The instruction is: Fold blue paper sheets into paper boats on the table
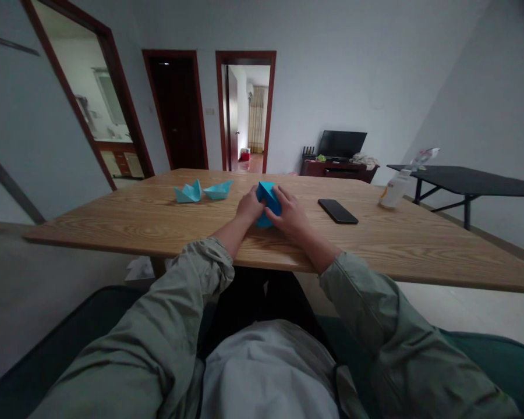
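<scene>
A folded sheet of blue paper [267,191] stands just above the wooden table, between my two hands. My left hand [250,206] grips its left edge, with the thumb at the near side. On the other side my right hand [290,213] holds the paper, fingers over the right edge and thumb across the front. Parts of the lower folds are hidden by my fingers. To the left sit two light blue paper boats, one with a tall peak [188,192] and another [218,190] beside it.
A black phone [337,211] lies on the wooden table [192,230] right of my hands. Farther right stands a white plastic bottle [395,190]. Behind it is a black table [471,177]. A television [342,144] rests on a cabinet by the far wall.
</scene>
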Demonstrator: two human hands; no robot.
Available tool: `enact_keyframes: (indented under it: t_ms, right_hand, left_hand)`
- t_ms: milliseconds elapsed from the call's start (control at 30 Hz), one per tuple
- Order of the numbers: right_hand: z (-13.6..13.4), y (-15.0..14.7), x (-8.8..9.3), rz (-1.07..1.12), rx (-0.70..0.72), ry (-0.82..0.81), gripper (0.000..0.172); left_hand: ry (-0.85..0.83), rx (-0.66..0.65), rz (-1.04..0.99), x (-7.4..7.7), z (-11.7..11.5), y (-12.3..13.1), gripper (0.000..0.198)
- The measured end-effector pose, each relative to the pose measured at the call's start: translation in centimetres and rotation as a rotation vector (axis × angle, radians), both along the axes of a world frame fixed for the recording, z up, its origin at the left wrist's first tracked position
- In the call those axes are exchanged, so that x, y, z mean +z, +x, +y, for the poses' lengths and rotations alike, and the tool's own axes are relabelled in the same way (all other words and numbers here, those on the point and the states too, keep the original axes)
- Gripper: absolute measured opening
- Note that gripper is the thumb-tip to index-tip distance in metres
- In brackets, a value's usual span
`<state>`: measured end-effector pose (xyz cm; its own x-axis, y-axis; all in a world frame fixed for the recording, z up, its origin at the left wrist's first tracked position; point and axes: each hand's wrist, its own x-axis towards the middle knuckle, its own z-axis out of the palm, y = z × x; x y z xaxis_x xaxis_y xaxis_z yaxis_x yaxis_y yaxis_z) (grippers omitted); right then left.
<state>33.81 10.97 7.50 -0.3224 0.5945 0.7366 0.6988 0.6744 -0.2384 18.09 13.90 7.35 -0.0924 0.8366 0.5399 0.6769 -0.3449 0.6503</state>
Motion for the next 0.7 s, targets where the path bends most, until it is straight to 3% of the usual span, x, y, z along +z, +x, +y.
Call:
enact_keyframes:
  t_ms: [100,200,333,400,567,700]
  right_hand:
    - [0.0,-0.2,0.2,0.021,-0.063,0.042,0.061]
    - [0.6,0.2,0.3,0.095,-0.060,0.035,0.065]
    - [1.4,1.1,0.3,0.207,0.078,0.060,0.082]
    - [1.6,1.5,0.2,0.268,0.160,0.014,0.083]
    - [1.1,1.4,0.4,0.434,0.298,-0.172,0.056]
    - [1.2,1.3,0.7,0.574,0.340,-0.250,0.050]
  left_hand:
    - [0.010,0.092,0.176,0.6,-1.2,0.5,0.026]
    - [0.104,0.109,0.273,1.1,-2.3,1.0,0.023]
    - [0.203,0.106,0.361,1.3,-2.6,1.1,0.024]
    - [0.246,0.093,0.370,1.1,-2.3,0.8,0.026]
    - [0.365,0.004,0.336,0.5,-1.2,0.4,0.034]
    - [0.435,-0.223,0.366,0.4,-1.6,1.3,0.048]
